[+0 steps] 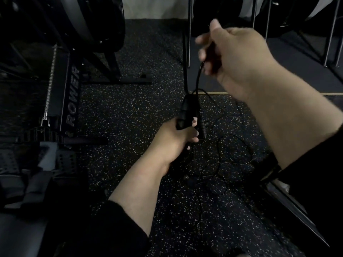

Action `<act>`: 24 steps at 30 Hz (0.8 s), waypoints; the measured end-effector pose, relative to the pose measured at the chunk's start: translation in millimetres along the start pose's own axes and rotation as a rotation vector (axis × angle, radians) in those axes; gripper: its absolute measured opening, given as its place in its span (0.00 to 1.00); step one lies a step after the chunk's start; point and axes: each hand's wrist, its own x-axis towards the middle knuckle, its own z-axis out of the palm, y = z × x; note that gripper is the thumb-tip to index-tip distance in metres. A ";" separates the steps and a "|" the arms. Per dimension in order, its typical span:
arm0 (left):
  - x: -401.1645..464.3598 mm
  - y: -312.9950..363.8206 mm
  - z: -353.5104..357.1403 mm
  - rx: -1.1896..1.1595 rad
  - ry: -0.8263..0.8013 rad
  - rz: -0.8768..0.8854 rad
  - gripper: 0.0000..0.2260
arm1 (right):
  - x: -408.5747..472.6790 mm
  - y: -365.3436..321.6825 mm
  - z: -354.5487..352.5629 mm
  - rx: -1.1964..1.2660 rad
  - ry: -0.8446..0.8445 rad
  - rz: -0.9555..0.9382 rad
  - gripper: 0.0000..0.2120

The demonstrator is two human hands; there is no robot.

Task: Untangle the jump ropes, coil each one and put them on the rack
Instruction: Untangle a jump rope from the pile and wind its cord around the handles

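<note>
**Operator:** I'm looking down at the thin black jump-rope cords point(230, 158), which lie looped over each other on the dark speckled rubber floor point(130, 112), just below and to the right of my hands. My left hand point(174, 138) is wrapped tight round a bundle of black plastic rope handles point(187, 115), thumb across the front. My right hand point(235, 52) is raised above it, fingers curled round another black handle with its cord point(198, 78) dropping towards the bundle.

**Second:** How do you expect it to behave?

**Operator:** Light and limp, I'd judge. The cord looks wire-thin, so it should kink and snag on itself instead of sliding free. The handles are the only stiff parts.

**Second:** So grip there?

**Operator:** Yes, on the handles for control, then I'd run the cord through loosely closed fingers to find crossings. Pulling hard would likely tighten a knot.

**Second:** And the rack?

**Operator:** Thin metal uprights point(189, 34) stand beyond my right hand; I cannot tell whether they belong to the rack. A black rowing machine rail lettered "ROWER" point(71, 97) sits left.
</note>
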 end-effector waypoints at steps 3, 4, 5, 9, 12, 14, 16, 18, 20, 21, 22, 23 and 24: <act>1.7 -1.3 1.3 0.024 -0.030 -0.021 0.06 | 7.3 -6.5 -2.0 0.031 0.020 -0.028 0.17; 1.1 -1.1 1.0 0.030 -0.019 -0.025 0.04 | 9.3 -7.2 -2.8 0.045 0.024 -0.030 0.16; 0.3 -1.3 -0.3 0.030 0.002 -0.027 0.05 | 10.6 -6.4 -3.8 0.066 0.019 -0.026 0.16; -1.9 4.5 -5.1 -0.116 0.087 -0.038 0.04 | -0.3 18.8 -7.0 0.121 0.014 0.068 0.10; -1.9 13.0 -5.5 -0.292 0.086 -0.007 0.05 | -35.9 65.1 -8.4 -0.289 0.130 0.062 0.09; -1.1 16.4 -4.6 -0.361 0.076 0.024 0.06 | -63.2 100.6 -8.0 -0.423 0.032 0.078 0.10; -1.0 19.3 -3.3 -0.462 0.063 0.024 0.07 | -85.3 132.1 -5.4 -0.439 -0.233 0.162 0.12; -3.0 24.0 -2.4 -0.560 0.047 0.016 0.06 | -100.1 161.3 -4.3 -0.461 -0.405 0.220 0.11; -5.0 27.8 -3.1 -0.630 0.042 0.030 0.05 | -107.1 178.3 -7.4 -0.561 -0.362 0.234 0.10; -5.8 28.9 -4.8 -0.654 0.046 0.046 0.05 | -107.7 181.9 -9.9 -0.593 -0.299 0.241 0.12; -6.2 30.2 -7.0 -0.664 0.054 0.065 0.03 | -107.5 182.4 -12.8 -0.592 -0.225 0.242 0.14; -5.8 30.9 -9.2 -0.656 0.067 0.079 0.03 | -105.9 179.0 -16.7 -0.552 -0.143 0.238 0.15; -4.3 29.8 -10.8 -0.627 0.081 0.082 0.05 | -102.1 173.7 -21.4 -0.472 -0.059 0.241 0.16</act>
